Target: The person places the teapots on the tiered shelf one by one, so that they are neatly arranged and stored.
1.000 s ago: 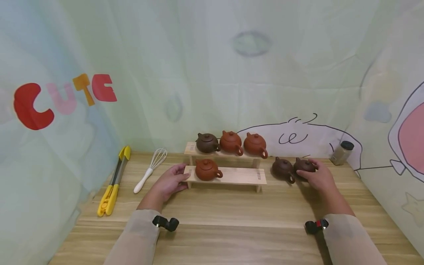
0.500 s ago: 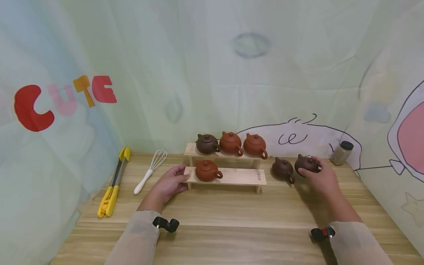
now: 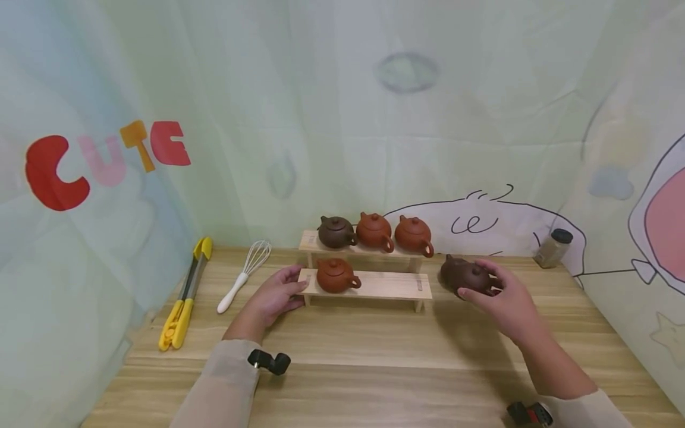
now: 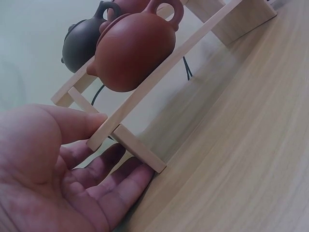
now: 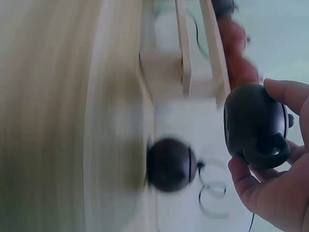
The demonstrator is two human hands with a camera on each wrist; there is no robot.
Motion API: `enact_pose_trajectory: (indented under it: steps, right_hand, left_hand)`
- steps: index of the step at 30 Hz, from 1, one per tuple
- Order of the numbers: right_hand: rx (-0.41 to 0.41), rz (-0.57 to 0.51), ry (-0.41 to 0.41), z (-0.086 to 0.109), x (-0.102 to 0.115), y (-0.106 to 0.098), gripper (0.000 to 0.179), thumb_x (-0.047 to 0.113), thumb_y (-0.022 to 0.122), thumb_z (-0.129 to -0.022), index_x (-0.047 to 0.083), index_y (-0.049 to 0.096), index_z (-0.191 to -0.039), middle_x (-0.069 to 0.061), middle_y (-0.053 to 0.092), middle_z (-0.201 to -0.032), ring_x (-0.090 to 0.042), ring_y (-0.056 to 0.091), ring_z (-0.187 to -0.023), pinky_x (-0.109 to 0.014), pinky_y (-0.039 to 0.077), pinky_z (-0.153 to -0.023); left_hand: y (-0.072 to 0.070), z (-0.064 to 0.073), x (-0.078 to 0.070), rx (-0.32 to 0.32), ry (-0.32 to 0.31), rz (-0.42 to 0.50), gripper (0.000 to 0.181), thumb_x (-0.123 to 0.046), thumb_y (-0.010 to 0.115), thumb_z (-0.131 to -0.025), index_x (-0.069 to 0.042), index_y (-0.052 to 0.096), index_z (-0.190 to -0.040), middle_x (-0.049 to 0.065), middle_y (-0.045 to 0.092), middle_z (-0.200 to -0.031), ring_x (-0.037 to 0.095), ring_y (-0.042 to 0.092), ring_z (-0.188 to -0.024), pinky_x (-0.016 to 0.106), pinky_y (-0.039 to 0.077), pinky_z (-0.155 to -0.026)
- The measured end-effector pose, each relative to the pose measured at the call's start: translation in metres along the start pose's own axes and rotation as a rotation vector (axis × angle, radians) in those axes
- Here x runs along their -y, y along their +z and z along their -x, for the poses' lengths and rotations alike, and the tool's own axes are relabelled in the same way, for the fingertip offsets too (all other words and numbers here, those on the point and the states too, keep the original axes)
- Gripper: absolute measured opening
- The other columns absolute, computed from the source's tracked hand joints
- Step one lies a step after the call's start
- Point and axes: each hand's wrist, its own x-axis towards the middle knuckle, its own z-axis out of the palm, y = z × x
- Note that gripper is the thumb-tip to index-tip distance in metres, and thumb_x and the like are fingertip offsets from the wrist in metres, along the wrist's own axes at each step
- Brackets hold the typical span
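My right hand (image 3: pixel 505 306) holds a dark brown teapot (image 3: pixel 475 277) by its body, thumb on one side and fingers on the other. In the right wrist view this teapot (image 5: pixel 248 121) hangs clear of the table. A second dark teapot (image 5: pixel 170 165) stands on the table beyond it, partly hidden by it in the head view. My left hand (image 3: pixel 275 296) grips the left end of the lower wooden stand (image 3: pixel 387 286), thumb on top and fingers by the leg. On that stand, toward its left, sits a reddish-brown teapot (image 3: pixel 335 276).
Behind is a taller wooden stand (image 3: pixel 308 240) bearing a dark teapot (image 3: pixel 336 232) and two reddish ones (image 3: pixel 374 230). A white-handled whisk (image 3: pixel 242 279) and yellow tongs (image 3: pixel 184 297) lie at the left. A black-capped jar (image 3: pixel 554 248) stands at the back right.
My right hand has lifted the dark teapot off the table and carried it left, in front of the other dark teapot. My left hand stays at the stand's end.
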Motion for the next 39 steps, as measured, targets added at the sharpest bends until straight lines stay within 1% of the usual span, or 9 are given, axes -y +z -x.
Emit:
enact_pose_trajectory:
  steps: [3, 6, 10, 16, 20, 22, 26, 30, 39]
  right_hand:
    - [0.031, -0.032, -0.037, 0.006, 0.012, 0.017, 0.084, 0.041, 0.087, -0.091, 0.015, 0.047, -0.160, -0.022, 0.051, -0.158, -0.044, 0.061, -0.136, -0.033, 0.060, -0.094]
    - [0.072, -0.049, -0.053, 0.009, 0.023, 0.035, 0.083, 0.042, 0.089, -0.089, 0.017, 0.050, -0.158, -0.020, 0.054, -0.156, -0.042, 0.062, -0.134, -0.041, 0.059, -0.099]
    - [0.127, -0.059, -0.072, 0.007, 0.034, 0.059, 0.080, 0.042, 0.090, -0.086, 0.019, 0.054, -0.154, -0.015, 0.058, -0.151, -0.037, 0.066, -0.130, -0.042, 0.059, -0.099]
    - [0.177, -0.046, -0.109, -0.004, 0.050, 0.094, 0.075, 0.038, 0.092, -0.085, 0.021, 0.059, -0.150, -0.011, 0.061, -0.149, -0.032, 0.067, -0.127, -0.043, 0.058, -0.099]
    - [0.170, -0.037, -0.135, -0.016, 0.062, 0.113, 0.074, 0.034, 0.092, -0.085, 0.017, 0.060, -0.150, -0.013, 0.065, -0.145, -0.031, 0.068, -0.123, -0.044, 0.060, -0.096]
    - [0.162, -0.016, -0.148, -0.021, 0.067, 0.120, 0.074, 0.033, 0.091, -0.086, 0.015, 0.059, -0.151, -0.014, 0.066, -0.144, -0.031, 0.067, -0.124, -0.046, 0.059, -0.099]
    - [0.156, 0.039, -0.144, -0.031, 0.074, 0.132, 0.075, 0.036, 0.089, -0.088, 0.016, 0.058, -0.153, -0.014, 0.063, -0.150, -0.033, 0.063, -0.133, -0.053, 0.054, -0.108]
    - [0.140, 0.058, -0.136, -0.037, 0.079, 0.140, 0.075, 0.038, 0.088, -0.088, 0.017, 0.057, -0.153, -0.012, 0.060, -0.154, -0.032, 0.060, -0.137, -0.054, 0.051, -0.112]
    - [0.120, 0.046, -0.148, -0.040, 0.077, 0.147, 0.076, 0.038, 0.089, -0.088, 0.017, 0.056, -0.154, -0.012, 0.059, -0.156, -0.032, 0.060, -0.137, -0.054, 0.051, -0.112]
  left_hand:
    - [0.000, 0.000, -0.001, 0.003, 0.000, 0.003, 0.065, -0.015, 0.053, -0.112, -0.004, 0.023, -0.169, 0.022, 0.034, -0.171, 0.038, 0.049, -0.148, 0.054, 0.050, -0.118]
    - [0.000, 0.000, -0.001, -0.002, -0.003, -0.003, 0.065, -0.015, 0.053, -0.112, -0.005, 0.024, -0.169, 0.022, 0.036, -0.170, 0.037, 0.052, -0.145, 0.053, 0.051, -0.117]
    - [0.001, 0.002, -0.001, -0.010, -0.011, -0.014, 0.064, -0.015, 0.053, -0.112, -0.005, 0.025, -0.169, 0.022, 0.038, -0.169, 0.035, 0.056, -0.141, 0.051, 0.053, -0.115]
    - [0.002, 0.003, -0.002, -0.012, -0.013, -0.015, 0.064, -0.016, 0.053, -0.112, -0.005, 0.026, -0.169, 0.022, 0.038, -0.168, 0.035, 0.056, -0.141, 0.054, 0.052, -0.116]
    - [0.002, 0.004, -0.002, -0.014, -0.014, -0.016, 0.063, -0.017, 0.053, -0.112, -0.006, 0.027, -0.169, 0.021, 0.039, -0.168, 0.035, 0.056, -0.141, 0.054, 0.051, -0.117]
    - [0.002, 0.004, -0.002, -0.011, -0.014, -0.013, 0.064, -0.017, 0.053, -0.112, -0.006, 0.026, -0.169, 0.021, 0.038, -0.168, 0.035, 0.055, -0.141, 0.055, 0.051, -0.117]
    - [0.002, 0.003, -0.002, -0.012, -0.013, -0.012, 0.063, -0.016, 0.054, -0.112, -0.006, 0.028, -0.168, 0.021, 0.039, -0.168, 0.034, 0.057, -0.139, 0.052, 0.053, -0.115]
    - [0.003, 0.003, -0.001, -0.014, -0.013, -0.014, 0.062, -0.015, 0.054, -0.111, -0.006, 0.029, -0.168, 0.021, 0.039, -0.168, 0.034, 0.057, -0.139, 0.052, 0.053, -0.115]
    - [0.001, 0.002, -0.002, -0.014, -0.017, -0.009, 0.063, -0.015, 0.054, -0.112, -0.006, 0.028, -0.168, 0.021, 0.039, -0.168, 0.035, 0.056, -0.140, 0.054, 0.052, -0.116]
